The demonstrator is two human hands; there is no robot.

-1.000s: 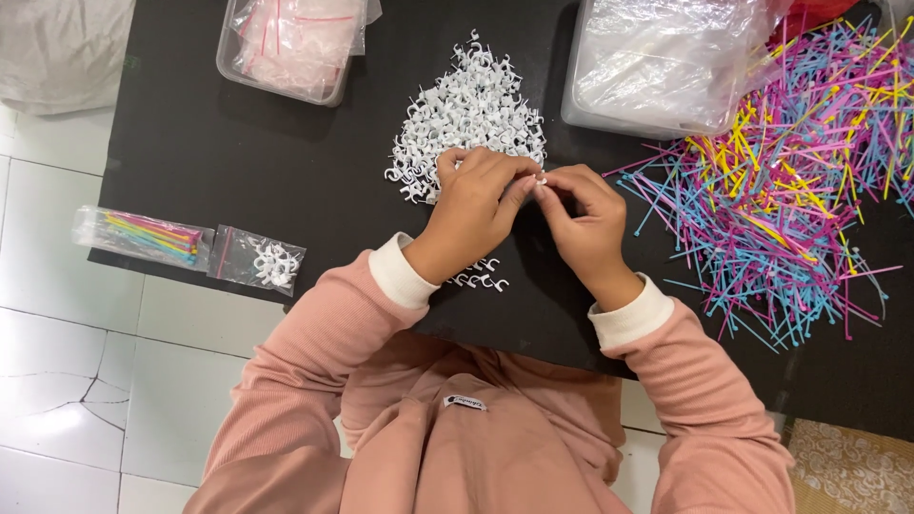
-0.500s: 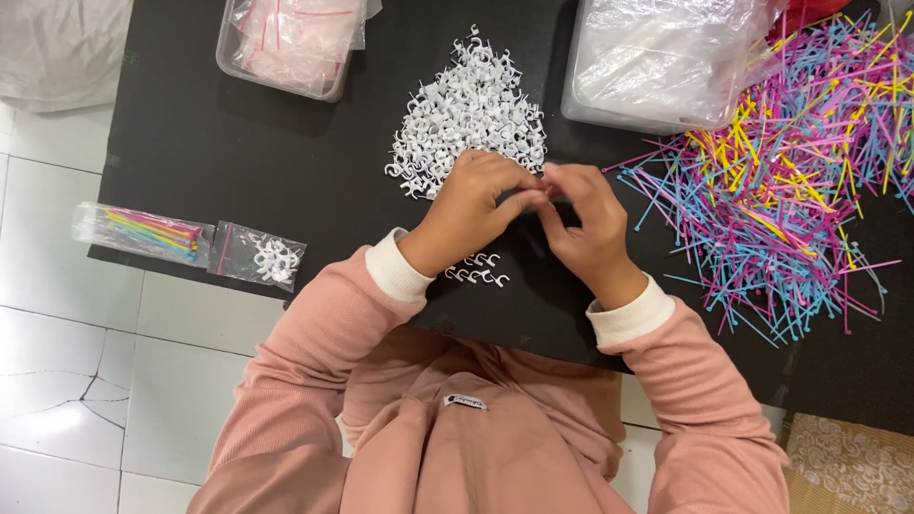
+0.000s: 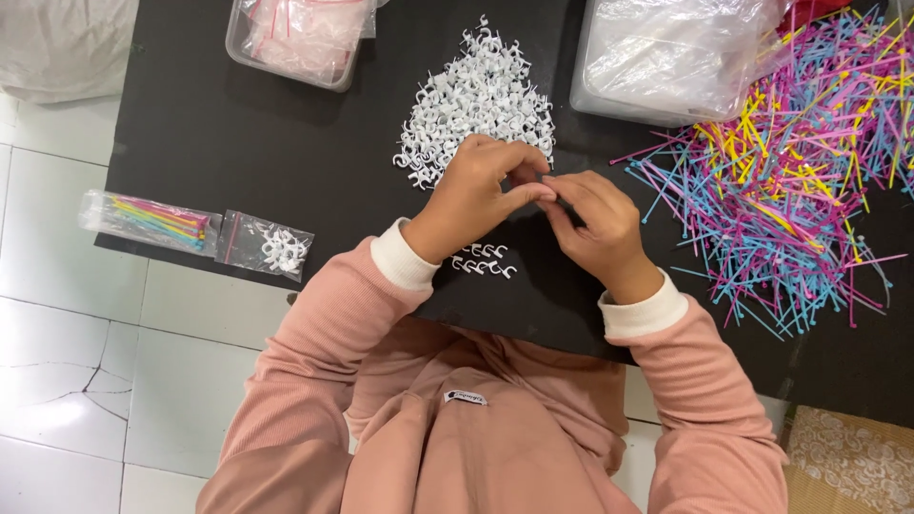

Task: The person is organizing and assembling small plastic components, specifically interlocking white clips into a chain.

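Observation:
My left hand (image 3: pixel 473 195) and my right hand (image 3: pixel 598 227) meet fingertip to fingertip over a black mat (image 3: pixel 286 162). Both are pinched on a small white clip that the fingers mostly hide. Just beyond them lies a heap of white plastic clips (image 3: pixel 481 100), and the left hand's knuckles touch its near edge. A short row of several white clips (image 3: pixel 482 259) lies on the mat under my wrists. To the right spreads a big pile of coloured cable ties (image 3: pixel 795 171), close to my right hand.
Two small clear bags lie at the mat's left edge, one with coloured ties (image 3: pixel 152 219), one with white clips (image 3: pixel 268 247). A clear tub of bags (image 3: pixel 300 38) and a larger plastic-filled tub (image 3: pixel 671 57) stand at the back. White floor tiles (image 3: pixel 67 333) lie to the left.
Both hands have shifted slightly left and closer together. The white clip seen between the fingertips a second ago is now covered by them.

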